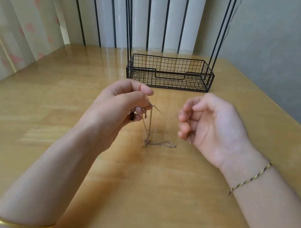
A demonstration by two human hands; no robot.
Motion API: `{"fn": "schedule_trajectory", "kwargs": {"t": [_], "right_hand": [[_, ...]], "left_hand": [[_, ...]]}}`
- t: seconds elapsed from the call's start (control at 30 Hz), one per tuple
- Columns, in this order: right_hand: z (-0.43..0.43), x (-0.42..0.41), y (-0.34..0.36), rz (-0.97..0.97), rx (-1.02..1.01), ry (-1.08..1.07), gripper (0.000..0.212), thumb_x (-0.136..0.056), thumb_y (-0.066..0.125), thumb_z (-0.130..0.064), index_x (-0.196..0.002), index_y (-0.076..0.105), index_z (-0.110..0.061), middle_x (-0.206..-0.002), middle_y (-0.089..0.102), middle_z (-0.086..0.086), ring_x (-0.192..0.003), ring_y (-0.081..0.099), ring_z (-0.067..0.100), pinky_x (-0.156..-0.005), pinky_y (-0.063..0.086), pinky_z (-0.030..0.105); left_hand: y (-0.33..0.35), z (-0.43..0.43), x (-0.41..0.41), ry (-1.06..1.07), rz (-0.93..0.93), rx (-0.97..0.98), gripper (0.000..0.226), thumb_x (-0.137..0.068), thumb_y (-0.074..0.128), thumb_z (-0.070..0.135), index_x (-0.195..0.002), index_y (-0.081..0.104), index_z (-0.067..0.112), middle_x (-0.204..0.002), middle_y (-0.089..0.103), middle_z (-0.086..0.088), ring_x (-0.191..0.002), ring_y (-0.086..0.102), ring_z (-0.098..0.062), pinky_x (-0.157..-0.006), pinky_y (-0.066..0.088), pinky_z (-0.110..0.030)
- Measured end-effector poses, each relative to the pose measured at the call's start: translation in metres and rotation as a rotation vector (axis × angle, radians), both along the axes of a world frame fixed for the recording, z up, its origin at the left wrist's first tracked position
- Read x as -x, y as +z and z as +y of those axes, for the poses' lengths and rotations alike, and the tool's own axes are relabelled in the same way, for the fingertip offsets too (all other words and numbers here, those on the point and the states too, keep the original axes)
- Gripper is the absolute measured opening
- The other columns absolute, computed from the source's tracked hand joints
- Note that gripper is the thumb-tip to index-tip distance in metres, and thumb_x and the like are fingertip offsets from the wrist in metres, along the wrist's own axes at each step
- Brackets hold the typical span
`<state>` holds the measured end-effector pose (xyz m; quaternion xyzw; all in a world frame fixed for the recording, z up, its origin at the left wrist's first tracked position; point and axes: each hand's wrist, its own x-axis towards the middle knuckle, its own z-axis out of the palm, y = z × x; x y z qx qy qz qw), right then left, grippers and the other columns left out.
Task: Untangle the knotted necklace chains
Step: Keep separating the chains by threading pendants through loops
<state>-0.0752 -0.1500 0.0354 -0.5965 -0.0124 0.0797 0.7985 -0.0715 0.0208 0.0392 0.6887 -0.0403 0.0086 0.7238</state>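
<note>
Thin gold necklace chains (149, 127) hang from my left hand (120, 106), which pinches them between thumb and fingertips above the wooden table (151, 194). The lower end of the chains lies in a small loop (162, 144) on the tabletop. A blurred strand runs from the pinch toward my right hand (208, 124). That hand is curled, palm facing left, a short way to the right of the chains. A tiny glint shows at its lower fingers, but whether it grips a strand is unclear.
A black wire basket (170, 73) on tall thin rods stands at the back centre of the table. Behind it are striped curtains and a plain wall. The table's edge runs diagonally at the right. I wear a gold bangle (19, 223) on the left arm and a braided thread bracelet (249, 178) on the right.
</note>
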Motion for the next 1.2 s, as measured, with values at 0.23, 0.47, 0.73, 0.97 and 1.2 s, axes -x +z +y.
{"fn": "schedule_trajectory", "kwargs": {"t": [0.23, 0.47, 0.73, 0.97, 1.2], "right_hand": [[0.009, 0.006, -0.002, -0.322, 0.540, 0.005, 0.010, -0.082, 0.069, -0.016, -0.081, 0.068, -0.006, -0.043, 0.046, -0.013, -0.041, 0.042, 0.000, -0.044, 0.033, 0.010], [0.016, 0.009, -0.001, -0.391, 0.444, -0.023, 0.008, -0.087, 0.062, -0.005, -0.079, 0.063, -0.006, -0.060, 0.053, -0.001, -0.042, 0.051, 0.011, -0.058, 0.056, 0.043], [0.016, 0.006, -0.003, -0.422, 0.323, -0.043, 0.011, -0.089, 0.056, 0.000, -0.079, 0.058, -0.003, -0.078, 0.056, 0.013, -0.051, 0.053, 0.013, -0.052, 0.054, 0.034], [0.013, 0.005, -0.004, -0.427, 0.340, -0.078, 0.011, -0.087, 0.057, 0.003, -0.077, 0.059, -0.003, -0.070, 0.055, 0.016, -0.048, 0.051, 0.015, -0.048, 0.048, 0.029], [0.011, 0.005, -0.001, -0.283, 0.295, 0.000, 0.019, -0.081, 0.059, 0.001, -0.064, 0.059, -0.010, -0.069, 0.051, 0.010, -0.045, 0.033, 0.007, -0.040, 0.029, 0.015]], "left_hand": [[0.002, -0.002, 0.003, -0.016, -0.044, -0.014, 0.023, -0.083, 0.052, -0.006, -0.086, 0.063, 0.015, -0.066, 0.058, 0.002, -0.065, 0.054, -0.011, -0.055, 0.038, -0.022], [0.000, -0.001, 0.002, -0.107, -0.050, -0.008, 0.024, -0.065, 0.059, 0.007, -0.088, 0.064, 0.013, -0.064, 0.063, 0.003, -0.057, 0.055, -0.011, -0.056, 0.040, -0.023], [0.000, -0.002, 0.004, -0.170, -0.037, -0.019, 0.029, -0.064, 0.062, 0.005, -0.092, 0.063, 0.011, -0.067, 0.063, 0.000, -0.053, 0.054, -0.010, -0.055, 0.042, -0.020], [0.002, -0.003, 0.006, -0.115, -0.066, -0.032, 0.021, -0.084, 0.058, -0.007, -0.094, 0.062, 0.011, -0.065, 0.063, 0.000, -0.054, 0.057, -0.013, -0.060, 0.044, -0.025], [0.004, -0.004, 0.006, -0.039, -0.129, -0.038, 0.027, -0.073, 0.060, -0.005, -0.091, 0.065, 0.014, -0.062, 0.061, -0.001, -0.052, 0.059, -0.016, -0.055, 0.044, -0.023]]}}
